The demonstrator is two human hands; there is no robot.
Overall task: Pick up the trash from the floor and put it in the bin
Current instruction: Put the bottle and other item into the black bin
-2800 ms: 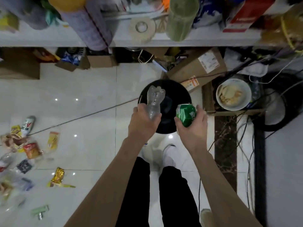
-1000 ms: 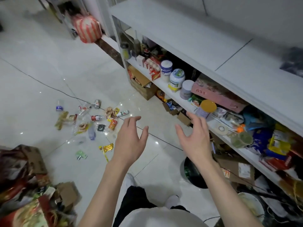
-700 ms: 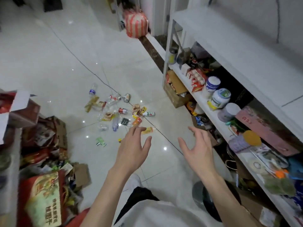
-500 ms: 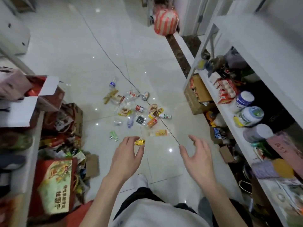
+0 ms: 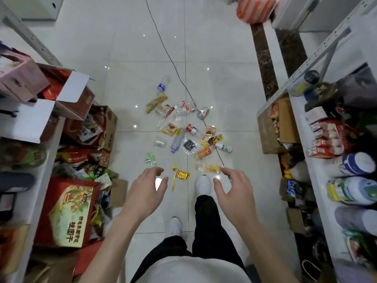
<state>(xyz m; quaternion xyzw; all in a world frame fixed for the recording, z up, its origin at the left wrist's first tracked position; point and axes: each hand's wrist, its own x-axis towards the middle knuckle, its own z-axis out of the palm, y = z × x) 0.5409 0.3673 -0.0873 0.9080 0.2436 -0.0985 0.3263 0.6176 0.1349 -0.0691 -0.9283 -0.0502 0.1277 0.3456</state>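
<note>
Scattered trash lies on the white tiled floor ahead of my feet: a gold wrapper [image 5: 182,175], a yellow packet [image 5: 211,168], a green wrapper [image 5: 151,158], a clear bottle [image 5: 176,143], a crushed can [image 5: 203,112], a red-labelled can [image 5: 192,129] and a blue-labelled bottle [image 5: 162,85]. My left hand [image 5: 150,186] hovers empty with fingers spread, just left of the gold wrapper. My right hand [image 5: 234,189] is also empty and spread, just below the yellow packet. The bin is out of view.
White shelving [image 5: 318,139] packed with jars and boxes runs along the right. Cartons and a red gift box [image 5: 67,213] crowd the left side. A thin black cable [image 5: 173,62] crosses the floor through the trash. A striped bag [image 5: 257,8] sits at the far end.
Earlier I held a clear bottle and a green can over the black bin; both hands are empty now. I have turned away from the bin and stepped toward the trash pile.
</note>
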